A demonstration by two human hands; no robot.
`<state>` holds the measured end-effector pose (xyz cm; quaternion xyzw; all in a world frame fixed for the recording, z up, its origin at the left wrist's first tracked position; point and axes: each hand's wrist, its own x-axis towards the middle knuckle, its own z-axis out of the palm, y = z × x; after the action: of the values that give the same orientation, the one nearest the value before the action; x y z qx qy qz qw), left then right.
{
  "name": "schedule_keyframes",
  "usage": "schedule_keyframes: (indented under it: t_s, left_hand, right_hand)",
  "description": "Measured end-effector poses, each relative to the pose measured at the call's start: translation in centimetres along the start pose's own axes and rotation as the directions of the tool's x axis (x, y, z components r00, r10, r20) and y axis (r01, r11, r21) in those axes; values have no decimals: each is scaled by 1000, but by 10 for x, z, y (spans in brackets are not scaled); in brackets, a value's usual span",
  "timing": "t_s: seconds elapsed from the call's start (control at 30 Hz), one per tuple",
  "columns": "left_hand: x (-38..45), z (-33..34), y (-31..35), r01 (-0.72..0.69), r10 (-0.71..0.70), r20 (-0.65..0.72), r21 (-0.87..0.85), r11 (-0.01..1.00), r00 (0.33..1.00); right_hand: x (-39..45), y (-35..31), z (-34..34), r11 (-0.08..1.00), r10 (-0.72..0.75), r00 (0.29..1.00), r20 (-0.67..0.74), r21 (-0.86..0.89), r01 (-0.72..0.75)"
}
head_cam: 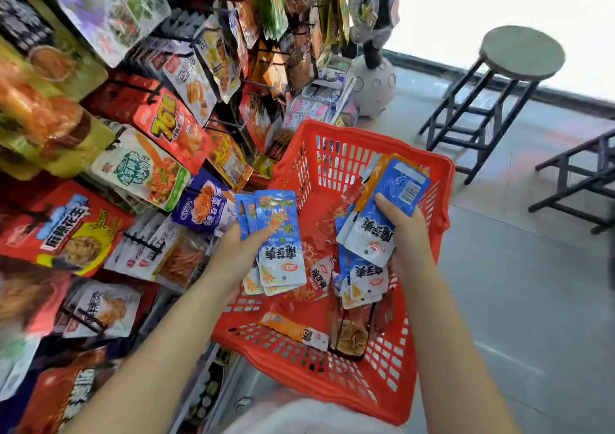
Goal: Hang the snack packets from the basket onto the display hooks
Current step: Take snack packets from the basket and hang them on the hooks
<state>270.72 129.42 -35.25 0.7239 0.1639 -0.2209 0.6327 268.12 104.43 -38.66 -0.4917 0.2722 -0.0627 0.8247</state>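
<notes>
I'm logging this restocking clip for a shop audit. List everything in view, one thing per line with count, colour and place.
basket: one, red plastic mesh, centre, in front of the person.
blue-and-white packets: a fanned bunch, held over the basket's left side.
second packet bunch: several blue-and-white plus an orange one, held over the basket's right side.
loose packets: several, orange, red and white, on the basket floor.
display rack: one, black hooks crowded with many-coloured snack bags, left.
stool: one, round pale seat on dark legs, upper right.
left hand: grips the fanned bunch.
right hand: grips the second bunch.
</notes>
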Motion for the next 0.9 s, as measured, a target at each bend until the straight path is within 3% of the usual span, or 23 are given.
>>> schedule_keyframes:
  t_s: [0.17, 0.4, 0.6, 0.73, 0.83, 0.9]
  left_hand:
    - [3, 12, 6, 182, -175, 52, -192, 964, 983]
    - [-35, 39, 37, 189, -143, 201, -233, 954, 969]
    - [-8, 17, 17, 181, -173, 58, -210, 961, 983]
    - [-10, 19, 18, 282, -224, 195, -353, 892, 955]
    - [-21, 39, 24, 330, -192, 362, -372, 867, 912]
    - [-21, 47, 26, 312, -153, 402, -369, 876, 903]
  right_hand:
    - [-5, -8, 3, 998, 57, 995, 80, -13, -57]
    - [-10, -15, 13, 973, 211, 964, 163, -129, -191]
    - [-8, -17, 3, 975, 200, 973, 112, -118, -187]
    - [-12, -19, 10, 967, 215, 966, 144, -170, -190]
    - [-21, -8, 38, 966, 169, 963, 210, -229, -119]
    - [-26, -2, 55, 958, 120, 970, 211, -280, -57]
